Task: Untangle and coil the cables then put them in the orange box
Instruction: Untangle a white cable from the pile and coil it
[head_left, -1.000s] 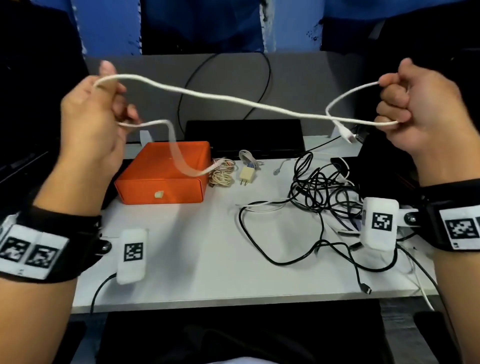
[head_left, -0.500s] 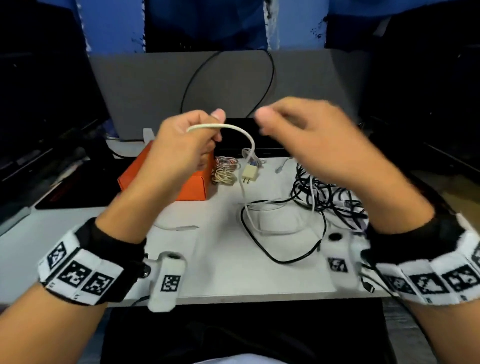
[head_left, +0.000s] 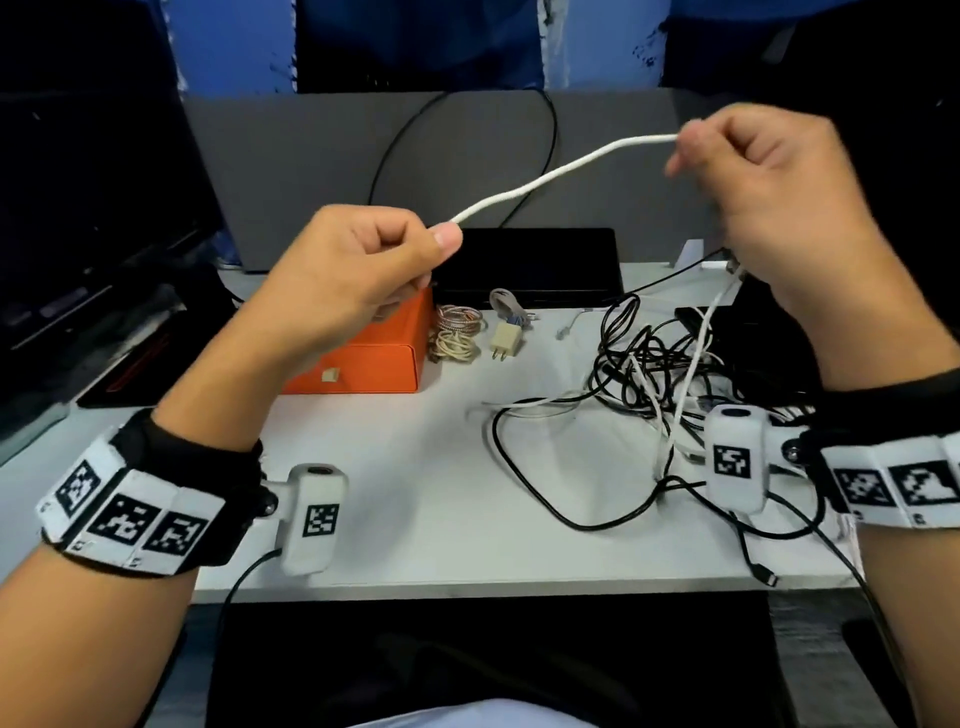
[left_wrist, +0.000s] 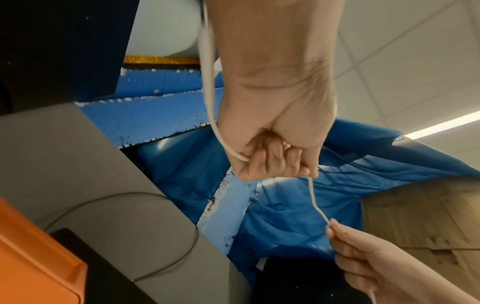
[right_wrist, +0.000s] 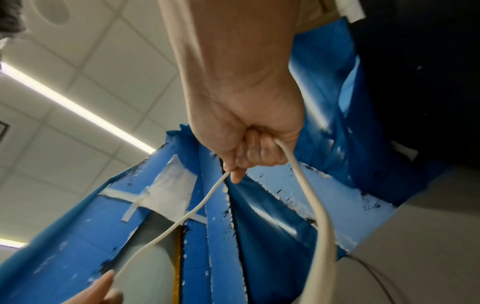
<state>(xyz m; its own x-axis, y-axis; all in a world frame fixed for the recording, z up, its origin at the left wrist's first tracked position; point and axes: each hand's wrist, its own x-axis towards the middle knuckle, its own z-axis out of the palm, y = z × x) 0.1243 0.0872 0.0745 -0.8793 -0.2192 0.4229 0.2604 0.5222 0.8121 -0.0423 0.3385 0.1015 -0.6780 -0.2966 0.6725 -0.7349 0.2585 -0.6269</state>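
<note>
A white tabletop (head_left: 415, 483) carries a small plug adapter (head_left: 505, 343). Behind the adapter lies a flat black device (head_left: 530, 265), then a grey partition (head_left: 311, 156); a dark monitor (head_left: 88, 208) stands far left.

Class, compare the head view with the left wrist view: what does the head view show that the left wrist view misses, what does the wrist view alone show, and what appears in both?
Only the head view shows the white table, the tangle of black and white cables, the small coiled cable and the plug adapter.

Only the left wrist view shows the ceiling light and the left hand's curled fingers from below.

Both show the white cable stretched between the left hand and right hand, and the orange box.
</note>
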